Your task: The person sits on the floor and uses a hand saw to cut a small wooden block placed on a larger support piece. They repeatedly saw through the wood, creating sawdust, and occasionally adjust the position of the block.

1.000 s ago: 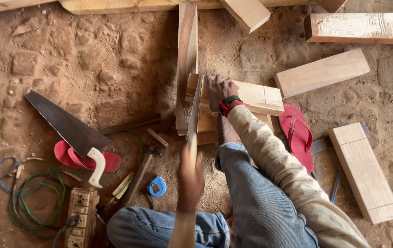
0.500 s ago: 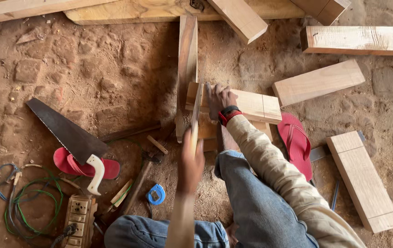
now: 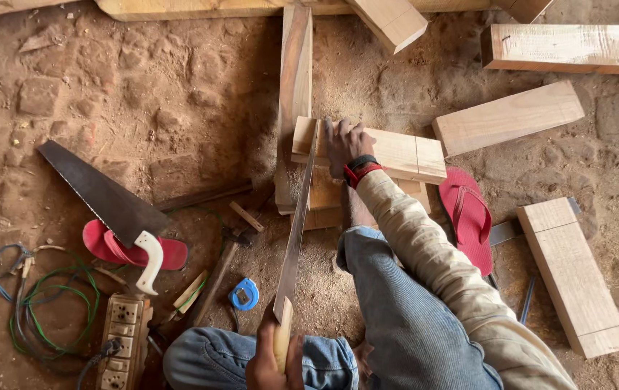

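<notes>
My left hand (image 3: 270, 364) grips the pale handle of a handsaw (image 3: 295, 225) at the bottom of the view. Its long blade runs away from me and its far end sits in the left end of a light wooden block (image 3: 405, 154). My right hand (image 3: 345, 143), with a black and red wristband, presses flat on top of that block just right of the blade. The block rests across other wood pieces and a long narrow plank (image 3: 295, 72). My foot (image 3: 355, 208) bears on the wood under the block.
A second saw (image 3: 104, 192) with a white handle lies across a red flip-flop (image 3: 106, 245) at left. Another red flip-flop (image 3: 469, 217), a hammer (image 3: 222, 266), a blue tape measure (image 3: 244, 295), a power strip (image 3: 122, 339), cables (image 3: 48, 303) and loose wood blocks (image 3: 509, 118) (image 3: 574, 279) lie on the dirt floor.
My left hand has drawn the saw back toward me, down the view. My right hand stays on the block.
</notes>
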